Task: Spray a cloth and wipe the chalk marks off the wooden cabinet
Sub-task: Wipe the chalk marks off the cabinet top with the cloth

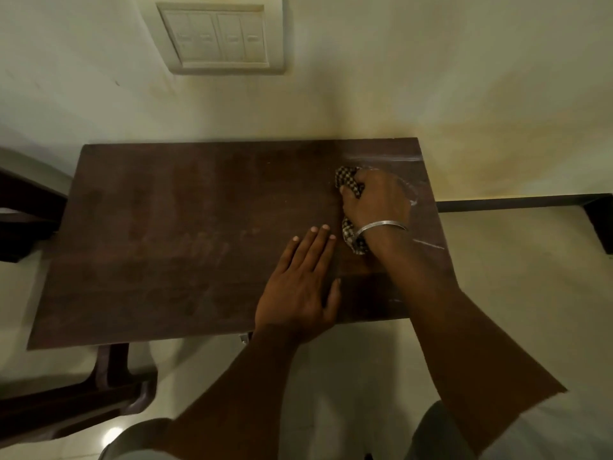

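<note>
The dark wooden cabinet top (172, 227) fills the middle of the head view, set against the wall. My right hand (376, 202), with a metal bangle at the wrist, is shut on a bunched checked cloth (348, 182) and presses it onto the top near the far right corner. White chalk marks (384, 158) smear along the back right edge, and a short chalk line (429, 244) lies near the right edge. Faint smudges (199, 242) show at the centre. My left hand (298, 287) lies flat and open on the wood near the front edge.
A switch plate (220, 38) is mounted on the cream wall above the cabinet. Dark wooden furniture (30, 207) stands to the left, and a dark plastic chair part (109, 390) sits low at the front left. A dark skirting strip (517, 202) runs along the right.
</note>
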Demonstrator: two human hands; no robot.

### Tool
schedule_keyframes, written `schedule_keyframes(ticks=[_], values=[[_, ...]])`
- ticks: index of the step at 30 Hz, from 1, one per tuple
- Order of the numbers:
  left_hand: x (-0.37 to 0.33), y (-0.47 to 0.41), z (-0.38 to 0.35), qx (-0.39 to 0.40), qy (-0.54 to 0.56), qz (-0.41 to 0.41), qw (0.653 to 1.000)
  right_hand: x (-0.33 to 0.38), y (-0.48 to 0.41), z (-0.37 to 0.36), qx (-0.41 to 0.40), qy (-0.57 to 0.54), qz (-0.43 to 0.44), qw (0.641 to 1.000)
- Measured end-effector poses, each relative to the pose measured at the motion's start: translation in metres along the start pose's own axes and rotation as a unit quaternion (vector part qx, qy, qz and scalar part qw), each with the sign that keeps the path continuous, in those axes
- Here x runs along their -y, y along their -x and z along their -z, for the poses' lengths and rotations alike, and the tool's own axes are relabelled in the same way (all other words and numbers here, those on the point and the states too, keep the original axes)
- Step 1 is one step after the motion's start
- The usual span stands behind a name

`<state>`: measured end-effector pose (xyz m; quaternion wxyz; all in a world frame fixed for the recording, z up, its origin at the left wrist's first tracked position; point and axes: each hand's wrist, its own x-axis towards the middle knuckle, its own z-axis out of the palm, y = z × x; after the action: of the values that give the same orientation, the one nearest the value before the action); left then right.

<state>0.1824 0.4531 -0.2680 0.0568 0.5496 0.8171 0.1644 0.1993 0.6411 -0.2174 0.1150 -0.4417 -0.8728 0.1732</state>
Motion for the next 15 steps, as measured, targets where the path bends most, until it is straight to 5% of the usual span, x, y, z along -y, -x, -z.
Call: schedule_keyframes(ticks=[8,15], values=[[0.001,0.0,-0.002,0.002,-0.003,0.001,1.0,0.023,-0.067,-0.013,0.01,0.014,-0.015,1.0],[0.0,0.0,0.001,0.01,-0.001,0.002,1.0,0.002,0.004,-0.009,-0.005,0.014,-0.016,1.0]])
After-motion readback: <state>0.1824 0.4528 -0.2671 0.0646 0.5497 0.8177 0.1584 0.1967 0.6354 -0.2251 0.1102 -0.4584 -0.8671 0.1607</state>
